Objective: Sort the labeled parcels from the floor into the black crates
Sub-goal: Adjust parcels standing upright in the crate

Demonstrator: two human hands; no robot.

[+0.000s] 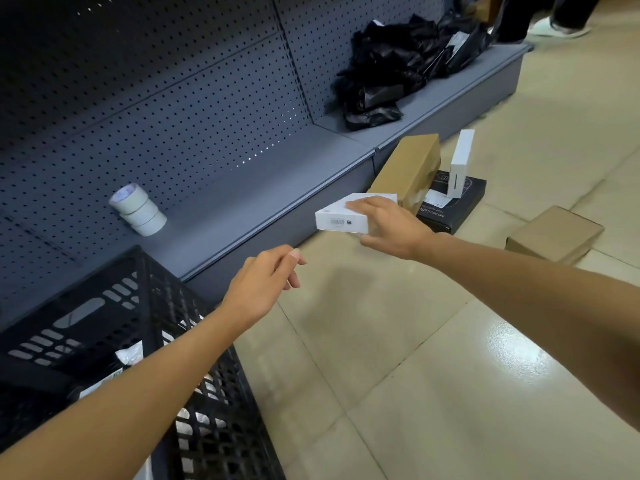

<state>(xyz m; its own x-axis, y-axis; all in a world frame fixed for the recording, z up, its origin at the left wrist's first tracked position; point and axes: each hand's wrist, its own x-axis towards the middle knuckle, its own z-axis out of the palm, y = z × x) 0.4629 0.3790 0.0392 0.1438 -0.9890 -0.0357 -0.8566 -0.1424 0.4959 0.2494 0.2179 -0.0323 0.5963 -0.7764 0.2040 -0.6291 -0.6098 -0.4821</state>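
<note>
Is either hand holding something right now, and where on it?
The right hand holds a flat white box by its right end, fingers on top, thumb beneath. The left hand holds nothing.

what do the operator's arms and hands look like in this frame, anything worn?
Both forearms are bare as far as the frame shows: no sleeve cuffs in view. The left hand and the right hand wear no gloves. No watch, band or ring shows on either wrist or on the visible fingers. No markers, cables or tracking gear are attached. Fingernails look short and unpainted.

Two bare forearms and hands (266, 282), no sleeves, rings or watch in view.
</note>
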